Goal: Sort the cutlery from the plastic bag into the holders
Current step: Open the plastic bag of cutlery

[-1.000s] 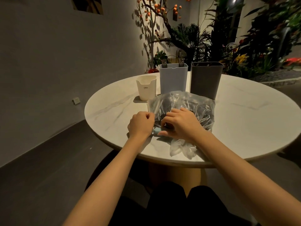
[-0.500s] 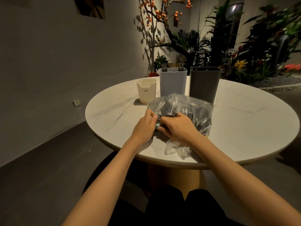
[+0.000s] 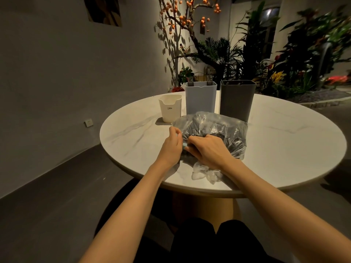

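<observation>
A clear plastic bag (image 3: 212,133) of dark cutlery is being worked open on the round table (image 3: 284,149), in front of three holders; its edge is being pinched by the left hand (image 3: 171,147) and gripped by the right hand (image 3: 207,150); next, one piece likely needs pulling out

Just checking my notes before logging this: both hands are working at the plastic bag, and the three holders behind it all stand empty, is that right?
Not quite. In the head view, fork tips stick up from the light blue holder. Both the left hand and right hand are at the plastic bag, as you say.
</observation>
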{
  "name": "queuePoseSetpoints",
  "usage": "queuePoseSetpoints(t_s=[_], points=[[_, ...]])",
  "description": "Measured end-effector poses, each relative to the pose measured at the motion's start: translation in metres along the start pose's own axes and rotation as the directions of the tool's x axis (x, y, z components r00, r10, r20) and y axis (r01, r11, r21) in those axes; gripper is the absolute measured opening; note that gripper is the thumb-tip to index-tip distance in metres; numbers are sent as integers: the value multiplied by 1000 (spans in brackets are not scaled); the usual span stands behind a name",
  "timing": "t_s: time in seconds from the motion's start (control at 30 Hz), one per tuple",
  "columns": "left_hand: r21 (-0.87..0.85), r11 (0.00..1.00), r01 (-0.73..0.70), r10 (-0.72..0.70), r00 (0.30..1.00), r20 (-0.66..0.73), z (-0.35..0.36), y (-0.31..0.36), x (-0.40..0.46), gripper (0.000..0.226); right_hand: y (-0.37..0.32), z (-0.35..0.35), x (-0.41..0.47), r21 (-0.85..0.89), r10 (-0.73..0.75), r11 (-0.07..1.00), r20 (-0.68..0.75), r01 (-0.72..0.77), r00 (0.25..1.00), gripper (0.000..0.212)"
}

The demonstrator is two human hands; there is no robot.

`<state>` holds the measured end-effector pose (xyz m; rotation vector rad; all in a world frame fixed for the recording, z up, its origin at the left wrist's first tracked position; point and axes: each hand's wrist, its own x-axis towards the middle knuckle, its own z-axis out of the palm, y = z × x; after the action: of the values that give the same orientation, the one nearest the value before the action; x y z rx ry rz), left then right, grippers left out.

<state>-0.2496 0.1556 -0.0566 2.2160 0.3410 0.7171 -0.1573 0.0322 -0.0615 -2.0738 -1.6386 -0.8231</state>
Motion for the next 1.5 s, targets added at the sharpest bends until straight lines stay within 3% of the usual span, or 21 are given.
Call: queuePoseSetpoints(t_s=[0.3,0.53,0.8,0.97,1.07,1.17,1.37,1.4,1.5], points=[[-52,997,57,-56,998,16,2,1,1,14,1,-3,0,61,49,997,74,-54,996,33],[-105,992,76,-75,997,17,3,2,0,16,-1,-3,-1,103,45,993,53,-50,998,29],[-237,952,195,-196,980,20,6,1,1,19,0,0,-2,153,38,987,20,-41,999,38],[-342,905,253,-231,967,105,4,1,-1,19,-2,-1,-2,134,24,990,79,-34,997,21],[-428,864,264,-253,964,85,5,0,-4,20,-6,-5,-1,234,125,965,-31,-114,992,32],[-494,824,277,-277,958,75,3,3,-3,19,-9,-10,-2,348,230,920,-104,-181,968,21],[-422,866,268,-277,960,40,1,6,1,19,-12,-7,-3,220,219,955,-78,-197,973,25],[-369,891,265,-283,959,7,2,4,3,22,-11,-6,-3,201,224,959,-94,-202,970,26],[1,979,202,-198,962,-188,2,2,3,30,-7,-7,-3,165,245,962,-169,-218,955,30]])
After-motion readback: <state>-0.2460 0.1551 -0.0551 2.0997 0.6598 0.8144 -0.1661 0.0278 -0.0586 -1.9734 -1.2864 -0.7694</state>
